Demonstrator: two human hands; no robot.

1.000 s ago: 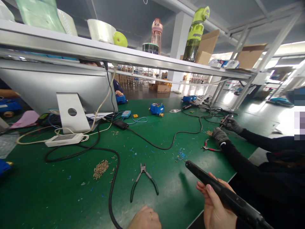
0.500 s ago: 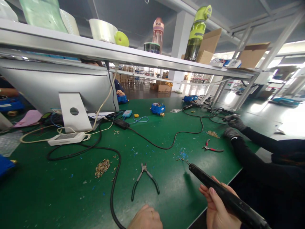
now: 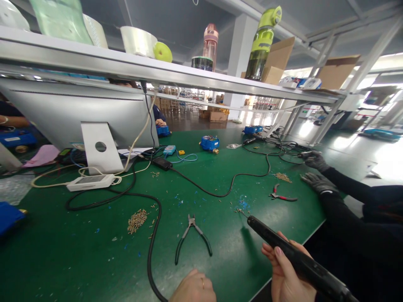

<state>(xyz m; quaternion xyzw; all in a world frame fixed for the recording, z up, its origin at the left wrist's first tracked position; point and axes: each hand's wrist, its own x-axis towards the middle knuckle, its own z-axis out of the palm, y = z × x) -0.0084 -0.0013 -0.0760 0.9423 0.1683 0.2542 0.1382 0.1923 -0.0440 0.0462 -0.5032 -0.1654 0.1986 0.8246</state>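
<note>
My right hand [image 3: 288,274] is wrapped round a long black electric screwdriver [image 3: 292,258], whose thin bit points left and down just above the green table mat [image 3: 78,260]. My left hand [image 3: 193,288] rests at the bottom edge as a loose fist with a ring showing; what it holds, if anything, is hidden. A thick black cable [image 3: 153,247] runs past it. Dark-handled pliers [image 3: 192,237] lie on the mat a little beyond my left hand. A heap of small brass screws [image 3: 137,220] lies further left.
A co-worker's gloved hands [image 3: 317,182] and black sleeves reach in from the right, near red-handled pliers [image 3: 280,193] and more screws [image 3: 282,177]. The back of a monitor [image 3: 78,115] stands left, with a white power strip [image 3: 91,182], blue devices [image 3: 208,143] and a shelf of bottles above.
The co-worker's near gloved hand has drawn back right, away from the red pliers, and now lies flat. My right hand with the screwdriver has barely shifted. The view has turned slightly left.
</note>
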